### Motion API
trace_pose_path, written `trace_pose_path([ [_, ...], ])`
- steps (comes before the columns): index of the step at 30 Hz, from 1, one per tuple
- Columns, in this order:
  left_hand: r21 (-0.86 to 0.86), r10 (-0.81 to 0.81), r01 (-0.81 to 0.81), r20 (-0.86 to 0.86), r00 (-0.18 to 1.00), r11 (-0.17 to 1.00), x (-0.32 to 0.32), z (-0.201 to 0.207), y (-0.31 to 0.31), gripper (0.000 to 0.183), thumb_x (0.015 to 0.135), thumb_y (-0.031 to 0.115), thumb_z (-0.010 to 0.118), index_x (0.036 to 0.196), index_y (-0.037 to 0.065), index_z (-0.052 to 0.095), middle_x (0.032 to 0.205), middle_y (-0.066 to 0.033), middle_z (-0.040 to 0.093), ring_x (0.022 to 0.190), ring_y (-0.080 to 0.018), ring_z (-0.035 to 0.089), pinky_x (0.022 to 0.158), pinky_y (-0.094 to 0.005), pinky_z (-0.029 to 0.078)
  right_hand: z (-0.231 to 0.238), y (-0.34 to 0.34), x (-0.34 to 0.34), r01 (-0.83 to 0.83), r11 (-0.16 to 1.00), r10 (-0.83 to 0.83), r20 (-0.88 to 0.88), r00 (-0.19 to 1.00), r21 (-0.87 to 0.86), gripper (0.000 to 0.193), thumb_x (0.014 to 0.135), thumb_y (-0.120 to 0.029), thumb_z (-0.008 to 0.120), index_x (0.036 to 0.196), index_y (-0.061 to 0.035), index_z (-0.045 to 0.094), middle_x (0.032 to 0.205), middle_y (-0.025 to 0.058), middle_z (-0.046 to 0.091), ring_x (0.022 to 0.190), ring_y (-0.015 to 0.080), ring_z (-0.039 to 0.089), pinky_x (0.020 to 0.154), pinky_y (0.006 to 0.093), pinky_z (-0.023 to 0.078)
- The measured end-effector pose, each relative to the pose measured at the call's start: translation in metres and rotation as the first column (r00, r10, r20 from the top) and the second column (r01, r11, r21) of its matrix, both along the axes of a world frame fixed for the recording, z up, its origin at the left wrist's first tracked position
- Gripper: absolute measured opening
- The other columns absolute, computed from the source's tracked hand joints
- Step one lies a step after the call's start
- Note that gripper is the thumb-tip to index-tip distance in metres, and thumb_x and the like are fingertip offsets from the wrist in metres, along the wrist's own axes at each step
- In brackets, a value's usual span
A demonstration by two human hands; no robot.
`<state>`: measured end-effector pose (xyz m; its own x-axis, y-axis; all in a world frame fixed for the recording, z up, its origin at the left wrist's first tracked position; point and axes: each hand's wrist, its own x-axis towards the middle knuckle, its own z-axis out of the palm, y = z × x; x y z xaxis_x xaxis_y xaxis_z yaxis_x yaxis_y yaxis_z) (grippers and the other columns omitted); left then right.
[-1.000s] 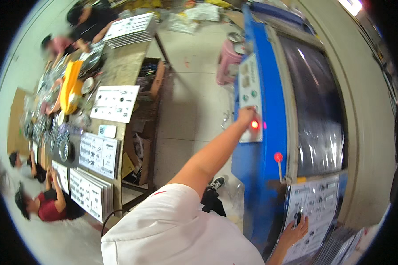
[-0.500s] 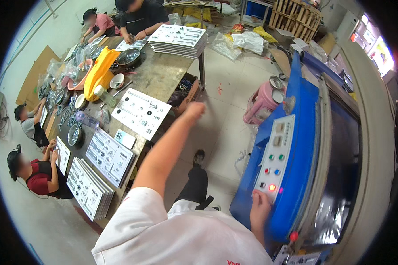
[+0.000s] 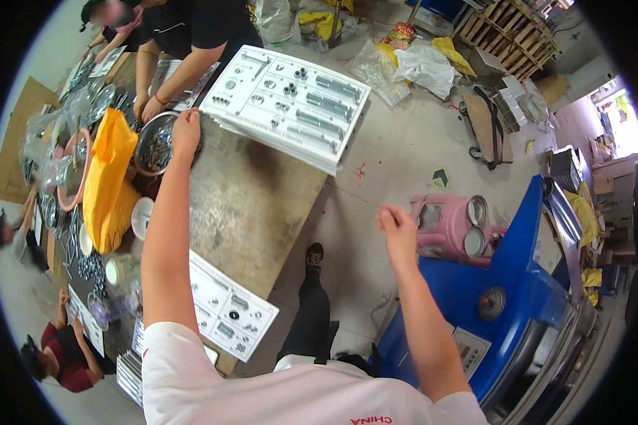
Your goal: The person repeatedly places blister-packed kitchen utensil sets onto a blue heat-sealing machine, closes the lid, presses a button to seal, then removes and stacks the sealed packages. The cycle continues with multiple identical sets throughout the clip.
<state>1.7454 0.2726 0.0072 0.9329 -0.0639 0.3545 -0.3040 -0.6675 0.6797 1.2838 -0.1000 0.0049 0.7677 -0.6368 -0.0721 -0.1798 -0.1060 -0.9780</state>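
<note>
My left hand (image 3: 186,133) is over the table, its fingers bent and closed, right by the left corner of a stack of white boards (image 3: 283,99). Whether it grips the corner cannot be made out. Small metal hardware is mounted on the top board. Just beside that hand is a dark bowl (image 3: 149,161) of small metal parts. My right hand (image 3: 398,230) hangs in the air with curled fingers and nothing visible in them, left of a pink metal object with round openings (image 3: 450,225) and above the blue machine (image 3: 443,283).
Another hardware board (image 3: 227,308) lies under my left forearm on the metal table (image 3: 234,212). A yellow bag (image 3: 108,191) stands further left. Co-workers sit along the far and left sides; one has both arms (image 3: 166,85) near the stack. Plastic sacks (image 3: 425,71) lie on the floor.
I have moved forward along the table. My right hand has left the machine's control panel and is raised. My left hand has swung left to the stack's corner.
</note>
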Motion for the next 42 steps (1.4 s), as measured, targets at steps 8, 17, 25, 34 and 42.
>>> trace_pose_path([
  [8,0.088,-0.006,0.017,-0.127,0.992,0.996,0.135,0.005,-0.068,0.046,0.103,0.040,0.052,0.123,0.000,0.063,0.118,-0.0239,0.071,0.115,-0.0423,0.065,0.099,-0.0463,0.049,-0.003,-0.046,0.245,0.197,0.973,-0.183,-0.120,0.976,0.119,0.030,0.104,-0.020,0.062,0.123,0.0029,0.060,0.109,0.0086,0.066,0.090,0.0132,0.062,0.080,0.0292,0.054],
  [17,-0.165,-0.229,0.167,-0.512,0.828,0.972,0.140,0.026,-0.072,0.040,0.106,0.037,0.056,0.121,0.002,0.067,0.106,-0.0023,0.068,0.096,-0.0119,0.056,0.088,-0.0280,0.046,-0.031,-0.057,0.263,0.254,0.936,-0.218,-0.164,0.962,0.244,0.026,0.100,-0.016,0.067,0.117,0.0033,0.065,0.099,0.0066,0.066,0.085,0.0146,0.061,0.073,0.0306,0.050],
  [25,-0.332,-0.330,0.191,-0.439,0.836,0.924,0.125,0.039,-0.073,0.028,0.108,0.028,0.052,0.108,0.004,0.065,0.092,0.0021,0.059,0.088,-0.0096,0.050,0.082,-0.0282,0.043,-0.034,-0.061,0.261,0.166,0.829,-0.176,-0.034,0.984,0.534,0.021,0.101,-0.011,0.064,0.114,0.0054,0.066,0.102,0.0078,0.068,0.086,0.0154,0.062,0.077,0.0321,0.051],
  [34,-0.372,-0.340,0.184,-0.414,0.845,0.910,0.103,0.063,-0.067,0.028,0.108,0.028,0.051,0.104,0.003,0.064,0.083,0.0030,0.055,0.078,-0.0082,0.046,0.070,-0.0274,0.042,0.003,-0.065,0.237,0.128,0.848,-0.144,-0.009,0.990,0.514,0.022,0.102,-0.010,0.063,0.117,0.0065,0.065,0.103,0.0085,0.068,0.089,0.0161,0.063,0.082,0.0323,0.051],
  [42,-0.455,-0.357,0.086,-0.553,0.753,0.887,0.091,0.060,-0.052,0.024,0.108,0.027,0.055,0.094,0.008,0.061,0.079,0.0074,0.049,0.074,-0.0046,0.041,0.065,-0.0249,0.037,0.087,-0.070,0.243,0.242,0.846,-0.172,-0.186,0.967,0.475,0.022,0.101,-0.011,0.065,0.117,0.0049,0.066,0.104,0.0077,0.069,0.091,0.0155,0.064,0.085,0.0315,0.051],
])
